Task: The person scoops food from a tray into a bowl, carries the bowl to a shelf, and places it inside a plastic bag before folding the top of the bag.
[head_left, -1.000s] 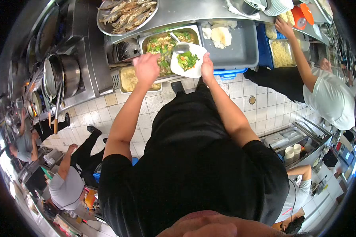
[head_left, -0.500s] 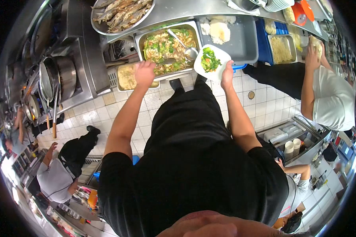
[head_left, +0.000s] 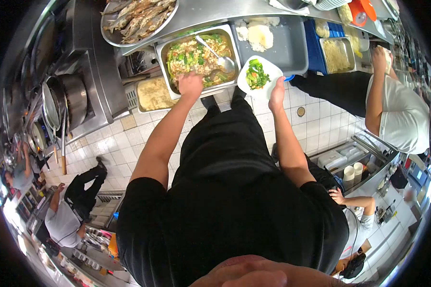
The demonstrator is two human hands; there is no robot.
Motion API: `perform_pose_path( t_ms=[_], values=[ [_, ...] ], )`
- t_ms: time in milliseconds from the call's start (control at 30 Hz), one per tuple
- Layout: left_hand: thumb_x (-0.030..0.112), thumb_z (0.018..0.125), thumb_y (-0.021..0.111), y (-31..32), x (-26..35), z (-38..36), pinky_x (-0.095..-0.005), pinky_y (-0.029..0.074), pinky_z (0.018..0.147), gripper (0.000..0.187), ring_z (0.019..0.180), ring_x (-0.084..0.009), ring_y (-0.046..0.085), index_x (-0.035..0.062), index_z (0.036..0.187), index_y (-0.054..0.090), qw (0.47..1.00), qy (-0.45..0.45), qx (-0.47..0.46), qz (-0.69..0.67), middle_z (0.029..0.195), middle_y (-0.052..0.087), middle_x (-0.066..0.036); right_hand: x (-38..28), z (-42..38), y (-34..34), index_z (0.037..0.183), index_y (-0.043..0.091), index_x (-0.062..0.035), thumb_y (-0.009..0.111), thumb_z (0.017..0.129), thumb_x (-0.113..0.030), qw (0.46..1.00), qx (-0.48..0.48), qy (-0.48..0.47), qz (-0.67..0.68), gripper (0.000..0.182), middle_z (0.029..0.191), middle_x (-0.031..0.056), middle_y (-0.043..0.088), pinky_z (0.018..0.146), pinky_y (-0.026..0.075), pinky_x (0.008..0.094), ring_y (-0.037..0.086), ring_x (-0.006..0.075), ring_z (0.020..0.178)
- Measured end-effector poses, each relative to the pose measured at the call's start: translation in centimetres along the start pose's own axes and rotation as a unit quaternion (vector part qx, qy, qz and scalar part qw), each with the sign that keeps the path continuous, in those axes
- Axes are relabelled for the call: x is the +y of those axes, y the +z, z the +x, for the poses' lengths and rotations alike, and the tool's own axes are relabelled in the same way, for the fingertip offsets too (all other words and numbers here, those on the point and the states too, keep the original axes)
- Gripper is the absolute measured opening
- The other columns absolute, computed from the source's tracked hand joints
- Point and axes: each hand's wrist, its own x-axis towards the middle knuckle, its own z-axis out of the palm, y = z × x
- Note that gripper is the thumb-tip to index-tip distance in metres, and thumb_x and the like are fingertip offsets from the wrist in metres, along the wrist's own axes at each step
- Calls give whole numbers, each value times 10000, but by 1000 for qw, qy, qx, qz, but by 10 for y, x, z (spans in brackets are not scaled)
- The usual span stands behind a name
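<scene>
My right hand grips the rim of a white squarish plate with chopped greens and bits of orange on it. The plate is held at the front right corner of a metal tray of mixed vegetables and pale crumbly food. My left hand is closed over the tray's near side, on what looks like a spoon whose bowl is in the food; its handle is mostly hidden. Another large metal spoon lies in the tray, its handle towards the back.
A grey bin with white rice sits right of the tray, and a pan of yellowish food to its left. Fried fish fill a platter on the steel counter. Co-workers stand at right and behind left. Pots line the left.
My left hand has moved right and down into the tray, with the spoon bowl shifting right through the food. The plate stays in my right hand. The view has shifted slightly.
</scene>
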Motion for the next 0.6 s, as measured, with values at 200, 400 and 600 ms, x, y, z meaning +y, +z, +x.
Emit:
perform_pose_path(
  t_ms=[200,400,600],
  values=[
    [172,819,557,27,2,17,-477,406,957,238,941,-284,661,228,942,754,994,-43,-39,-94,1021,696,-73,1,1,-5,1333,469,65,299,1032,-521,1000,16,14,-6,679,1300,137,558,1003,415,330,539,213,1169],
    [177,822,545,13,-35,11,-439,468,901,261,919,-274,666,234,956,762,984,-34,-50,-170,967,716,-68,4,4,-17,1347,454,63,306,1028,-531,1000,8,9,-1,691,1306,136,557,1014,410,336,541,219,1176],
    [168,827,588,-20,-62,-13,-389,520,754,208,821,-299,665,174,945,758,975,4,46,-216,909,704,-107,12,5,-2,1347,457,65,320,1020,-546,1000,-5,28,7,706,1307,126,556,1022,405,346,536,216,1179]
  ],
)
